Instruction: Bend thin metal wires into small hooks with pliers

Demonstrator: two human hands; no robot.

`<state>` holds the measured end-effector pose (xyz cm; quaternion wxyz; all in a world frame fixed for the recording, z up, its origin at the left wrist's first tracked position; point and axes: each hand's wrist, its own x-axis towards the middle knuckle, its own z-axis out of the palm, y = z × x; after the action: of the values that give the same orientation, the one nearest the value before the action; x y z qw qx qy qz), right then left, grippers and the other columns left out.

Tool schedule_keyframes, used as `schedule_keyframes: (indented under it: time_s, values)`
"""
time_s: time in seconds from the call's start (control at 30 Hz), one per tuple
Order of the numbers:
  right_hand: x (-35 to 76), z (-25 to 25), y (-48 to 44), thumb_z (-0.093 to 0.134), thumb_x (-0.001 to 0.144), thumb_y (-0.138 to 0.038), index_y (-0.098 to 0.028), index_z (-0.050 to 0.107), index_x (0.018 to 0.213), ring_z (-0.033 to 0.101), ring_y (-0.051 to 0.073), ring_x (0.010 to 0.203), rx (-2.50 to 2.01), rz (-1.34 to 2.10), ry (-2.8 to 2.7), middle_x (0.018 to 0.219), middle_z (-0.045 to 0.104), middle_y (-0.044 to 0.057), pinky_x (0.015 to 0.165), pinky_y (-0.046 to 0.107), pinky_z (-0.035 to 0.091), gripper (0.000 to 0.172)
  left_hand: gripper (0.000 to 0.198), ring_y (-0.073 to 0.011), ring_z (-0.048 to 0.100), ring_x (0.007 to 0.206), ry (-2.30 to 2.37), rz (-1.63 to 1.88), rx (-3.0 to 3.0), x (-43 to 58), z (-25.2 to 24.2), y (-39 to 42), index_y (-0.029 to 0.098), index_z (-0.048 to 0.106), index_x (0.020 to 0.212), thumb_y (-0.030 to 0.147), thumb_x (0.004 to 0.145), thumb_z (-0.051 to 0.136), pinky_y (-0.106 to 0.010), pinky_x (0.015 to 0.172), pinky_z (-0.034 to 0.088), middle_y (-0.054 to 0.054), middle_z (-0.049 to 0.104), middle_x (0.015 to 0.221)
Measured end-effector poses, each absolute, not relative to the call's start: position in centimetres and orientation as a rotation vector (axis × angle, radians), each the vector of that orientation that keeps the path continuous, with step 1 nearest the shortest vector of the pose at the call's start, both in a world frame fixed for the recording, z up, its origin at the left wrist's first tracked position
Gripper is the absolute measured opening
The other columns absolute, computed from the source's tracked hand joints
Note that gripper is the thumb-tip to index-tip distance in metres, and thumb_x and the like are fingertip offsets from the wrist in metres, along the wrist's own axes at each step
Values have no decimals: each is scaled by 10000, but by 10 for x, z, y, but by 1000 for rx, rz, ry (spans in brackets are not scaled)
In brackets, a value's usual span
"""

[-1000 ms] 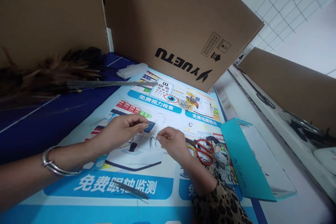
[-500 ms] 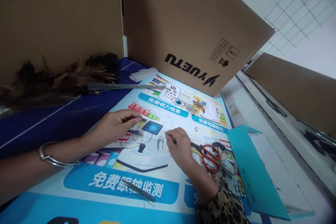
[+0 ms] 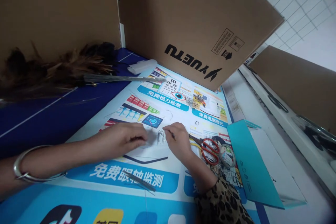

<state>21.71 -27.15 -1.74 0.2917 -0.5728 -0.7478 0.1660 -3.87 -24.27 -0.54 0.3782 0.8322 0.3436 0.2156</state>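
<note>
Wires (image 3: 160, 136), thin and bent double, in a small cluster on the printed poster (image 3: 91, 191), lying between the two hands and close to the right fingertips. Left hand (image 3: 133, 135) low over the poster, back up, fingers curled inward and bunched near the thumb; cannot tell if anything is pinched in it. Silver bangle (image 3: 18, 168) on that forearm. Right hand (image 3: 177, 139) mostly closed, thumb and forefinger drawn together, other fingers folded; any hold on a thin piece cannot be made out. Spotted sleeve (image 3: 222, 203) on that arm.

Scissors (image 3: 210, 151), red and yellow about the handles, just right of the right hand. Coil (image 3: 228, 155) beside them, with a tangle of small rings (image 3: 233, 177) near the teal box (image 3: 254, 168). Dark strips (image 3: 140, 182) nearer the wearer, on the white lettering. Farther off: rod bundle (image 3: 126, 78) lying crosswise, brown feathers (image 3: 76, 64) at its left end, tall carton (image 3: 183, 14) behind.
</note>
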Motion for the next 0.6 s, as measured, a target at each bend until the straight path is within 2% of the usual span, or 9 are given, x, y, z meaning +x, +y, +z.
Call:
schedule_keyframes:
  time_s: [0.1, 0.2, 0.47, 0.6]
  values:
    - [218, -20, -270, 625, 939, -101, -204, 828, 1006, 677, 234, 970, -1503, 439, -1958, 941, 751, 75, 922, 360, 522, 237, 144, -246, 717, 878, 804, 342, 2226, -35, -3, -260, 277, 789, 962, 280, 905, 656, -297, 753, 468, -37, 774, 959]
    - [218, -21, -269, 629, 943, -96, -214, 824, 1003, 685, 229, 960, -1497, 434, -1976, 931, 753, 65, 916, 359, 527, 235, 199, -255, 715, 908, 787, 264, 2366, -28, -4, -272, 264, 769, 1004, 166, 917, 619, -317, 789, 464, -51, 759, 1016]
    - [218, -21, -269, 643, 951, -104, -221, 817, 1004, 691, 237, 990, -1494, 414, -2031, 968, 766, 65, 946, 368, 529, 216, 255, -220, 671, 802, 737, 263, 2478, -17, -10, -289, 215, 711, 827, 72, 962, 547, -306, 779, 454, -51, 740, 857]
    - [218, -22, -269, 637, 955, -102, -214, 816, 1010, 688, 237, 1000, -1487, 405, -2027, 966, 765, 64, 953, 367, 526, 218, 247, -243, 681, 815, 691, 134, 2519, -21, -3, -296, 215, 706, 819, 34, 933, 582, -328, 733, 434, -47, 734, 864]
